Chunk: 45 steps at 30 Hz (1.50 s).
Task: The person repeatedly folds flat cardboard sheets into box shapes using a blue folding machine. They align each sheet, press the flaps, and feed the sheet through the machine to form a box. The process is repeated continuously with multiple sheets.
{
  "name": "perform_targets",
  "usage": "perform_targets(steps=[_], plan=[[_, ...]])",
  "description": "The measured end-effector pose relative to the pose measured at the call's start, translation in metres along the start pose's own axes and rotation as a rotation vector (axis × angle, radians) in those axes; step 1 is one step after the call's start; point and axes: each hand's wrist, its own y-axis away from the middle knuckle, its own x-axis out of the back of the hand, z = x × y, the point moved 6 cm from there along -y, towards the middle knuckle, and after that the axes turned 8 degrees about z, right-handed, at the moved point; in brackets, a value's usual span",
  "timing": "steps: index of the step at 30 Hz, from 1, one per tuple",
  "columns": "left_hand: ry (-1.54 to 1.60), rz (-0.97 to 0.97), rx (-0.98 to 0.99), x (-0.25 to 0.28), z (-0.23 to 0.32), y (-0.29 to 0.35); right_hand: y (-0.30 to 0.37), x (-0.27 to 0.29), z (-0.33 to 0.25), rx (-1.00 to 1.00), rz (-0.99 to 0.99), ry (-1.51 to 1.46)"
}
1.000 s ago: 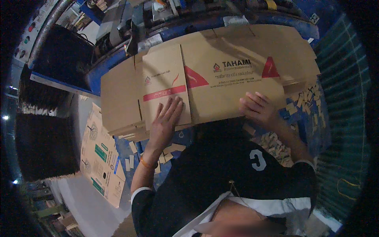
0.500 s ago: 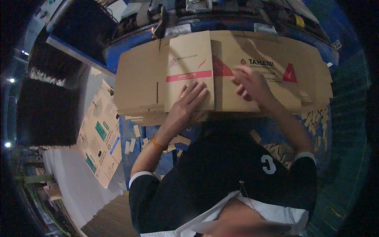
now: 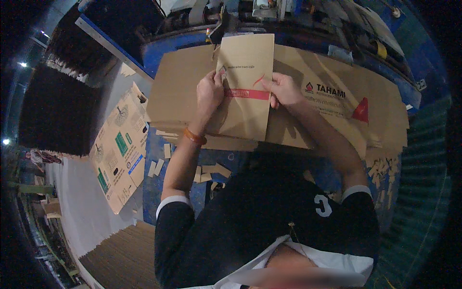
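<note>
A narrow tan cardboard panel (image 3: 245, 113) with a red band stands over a wider flattened cardboard box (image 3: 332, 123) printed in black and red. My left hand (image 3: 210, 92) is closed at the panel's left edge, its fingers curled and the thumb on the front. On the opposite edge, my right hand (image 3: 285, 89) pinches the cardboard beside the red band, thumb in front and fingers partly behind. Whether the panel is a separate piece or a folded part of the sheet below is hidden. More flattened sheets (image 3: 180, 89) lie stacked beneath both hands.
Machinery with a blue frame (image 3: 409, 91) runs behind the stack. Small cardboard scraps (image 3: 211, 171) litter the blue surface (image 3: 159, 185) in front. Left of it, a printed cardboard sheet (image 3: 120, 144) leans near dark stacks (image 3: 53, 108); piled cardboard edges (image 3: 115, 250) show at lower left.
My left hand has gone from lying flat on the panel to gripping its left edge. My right hand has moved left onto its right edge. The view has shifted slightly.
</note>
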Motion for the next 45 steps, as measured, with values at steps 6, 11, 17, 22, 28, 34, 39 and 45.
perform_targets(steps=[6,11,17,22,28,34,39,45], plan=[[-0.081,0.047,-0.01,-0.013,-0.001,-0.006,-0.008,-0.005,0.002,-0.114,-0.014,0.226],[-0.235,0.071,-0.037,-0.014,-0.001,-0.005,0.007,0.01,-0.022,0.091,0.036,0.59],[-0.286,0.058,-0.059,-0.023,-0.005,-0.009,0.137,0.063,-0.039,0.307,0.159,1.092],[-0.022,-0.224,0.068,-0.008,0.005,-0.004,0.202,0.097,0.002,0.425,0.195,1.56],[0.006,-0.572,-0.771,0.02,0.072,0.101,0.197,0.135,0.048,0.749,0.258,1.841],[0.098,-0.309,-0.66,-0.023,0.036,0.059,0.128,0.182,0.07,1.013,0.272,2.014],[-0.117,-0.051,-0.913,-0.03,0.039,0.019,0.059,0.186,0.056,0.881,0.245,1.84],[-0.177,0.029,-0.851,-0.087,0.052,-0.068,-0.012,0.203,0.023,0.666,0.269,1.716]])
